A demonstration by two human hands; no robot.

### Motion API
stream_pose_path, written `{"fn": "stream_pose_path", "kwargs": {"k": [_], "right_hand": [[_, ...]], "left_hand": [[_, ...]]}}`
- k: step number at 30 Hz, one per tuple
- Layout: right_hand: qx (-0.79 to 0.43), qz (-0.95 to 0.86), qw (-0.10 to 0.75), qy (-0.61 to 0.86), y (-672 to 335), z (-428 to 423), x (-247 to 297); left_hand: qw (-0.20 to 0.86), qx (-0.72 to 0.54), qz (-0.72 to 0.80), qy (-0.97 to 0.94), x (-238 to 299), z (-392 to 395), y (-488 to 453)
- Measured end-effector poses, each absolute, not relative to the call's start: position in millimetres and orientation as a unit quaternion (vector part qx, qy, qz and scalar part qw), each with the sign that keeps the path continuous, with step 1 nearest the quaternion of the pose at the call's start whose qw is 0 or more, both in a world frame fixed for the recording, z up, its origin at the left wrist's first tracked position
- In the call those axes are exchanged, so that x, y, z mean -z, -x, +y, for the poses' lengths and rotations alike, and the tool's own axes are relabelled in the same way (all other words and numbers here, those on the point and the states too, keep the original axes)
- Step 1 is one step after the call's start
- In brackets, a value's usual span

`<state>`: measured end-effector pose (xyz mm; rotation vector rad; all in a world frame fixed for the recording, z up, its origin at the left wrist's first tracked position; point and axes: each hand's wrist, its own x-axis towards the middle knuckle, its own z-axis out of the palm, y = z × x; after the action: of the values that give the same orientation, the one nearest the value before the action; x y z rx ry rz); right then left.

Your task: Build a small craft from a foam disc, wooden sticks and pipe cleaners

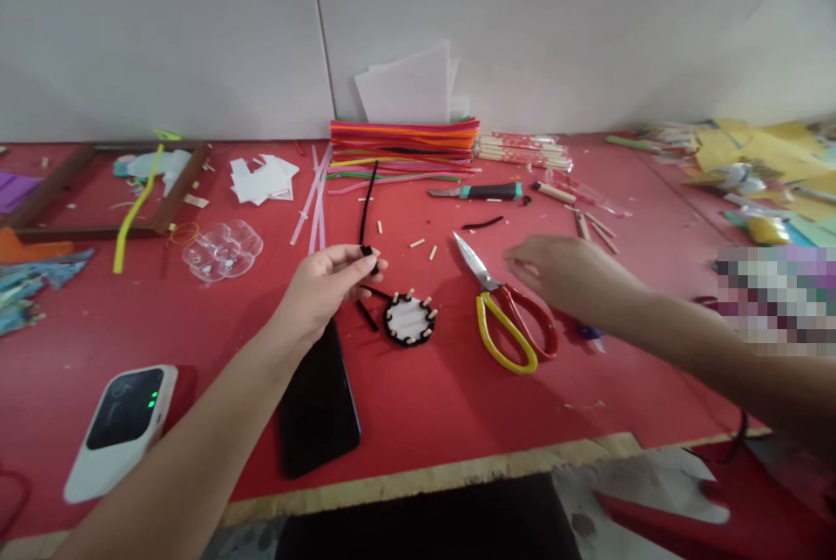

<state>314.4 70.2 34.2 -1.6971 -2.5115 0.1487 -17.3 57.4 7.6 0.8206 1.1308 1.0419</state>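
The left hand (pixel 330 277) has its thumb and fingers clamped on a black pipe cleaner (pixel 367 205), whose long end sticks out beyond them toward the far side of the red counter (pixel 418 408). Just beside that hand, to its right and nearer the counter's front edge, lies a small round piece (pixel 409 319) with a pale centre, a fuzzy black rim and short wooden pegs standing around it; a black strand runs from its rim toward the left hand. The right hand (pixel 555 273) is just beside the handles of the scissors (pixel 495 286), its fingers curled in and blurred, so I cannot tell whether they are together or grip anything. The scissors have one yellow handle and one red, and their blades point away from the person. Below the left wrist lies a black smartphone (pixel 320 408), and farther left a white device (pixel 124 425) with green lights. Beyond the hands, a thick bundle of coloured pipe cleaners (pixel 401 142) lies near the wall, with packaged wooden sticks (pixel 522 149) to its right. In front of these are a utility knife (pixel 487 192), a short black piece (pixel 483 223) and scattered cut pegs (pixel 416 243). To the left are white paper scraps (pixel 263 179), a clear flower-shaped palette (pixel 223 252) and a brown frame (pixel 84 234), a yellow strip (pixel 135 216) lying across its edge.
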Motion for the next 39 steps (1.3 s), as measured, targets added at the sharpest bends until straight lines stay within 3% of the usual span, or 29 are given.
{"fn": "stream_pose_path", "kwargs": {"k": [8,12,18,25,31,39], "right_hand": [[-0.042,-0.877,0.003,0.479,-310.7,173.0,-20.5],[-0.069,-0.855,0.028,0.513,-305.6,186.5,-27.2],[-0.208,-0.816,0.170,0.513,-248.0,159.7,-56.2],[-0.416,-0.761,0.183,0.464,-183.7,92.9,-62.7],[-0.482,-0.723,0.200,0.452,-178.2,77.4,-48.7],[-0.482,-0.719,0.212,0.453,-173.1,77.0,-42.3]], "left_hand": [[0.645,-0.504,0.474,-0.326,-6.5,58.8,16.5],[0.687,-0.499,0.470,-0.239,-10.7,61.9,14.0],[0.701,-0.484,0.476,-0.217,-14.3,62.3,14.6],[0.697,-0.518,0.440,-0.229,-7.7,59.3,13.6],[0.694,-0.518,0.437,-0.244,-12.0,53.9,5.7],[0.667,-0.543,0.419,-0.291,-9.2,52.8,4.6]]}}
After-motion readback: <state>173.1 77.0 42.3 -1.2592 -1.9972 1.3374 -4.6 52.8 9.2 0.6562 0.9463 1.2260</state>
